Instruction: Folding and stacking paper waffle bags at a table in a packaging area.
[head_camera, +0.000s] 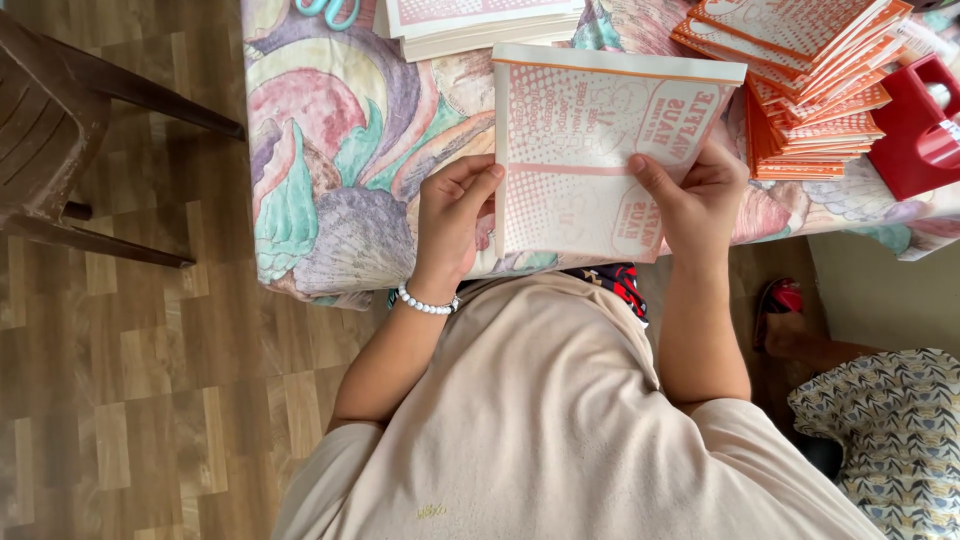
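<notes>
The printed paper sheet (590, 150), white with orange halftone panels and lettering, lies flat on the near edge of the table, and you have it pinned between both hands. Your left hand (455, 215) presses its left edge, fingers curled over onto the paper, a bead bracelet (428, 303) at the wrist. Your right hand (695, 195) clamps the right side, thumb on top and fingers wrapped behind the edge. Both grips are closed on the sheet; neither hand is free.

By the look of it, you are in the middle of folding or creasing this sheet: a crease line runs across it level with your thumbs. The next move seems to call for keeping both edges square before pressing down, since a skewed edge would set a crooked fold.

Beyond your right hand sits a fanned stack of orange-edged sheets (810, 90), and past that a red tape dispenser (920, 130). Ahead of the sheet lies a flat pile of unfolded sheets (480, 20); teal scissors (328, 10) rest beyond your left hand, all on the patterned tablecloth (330, 170).
</notes>
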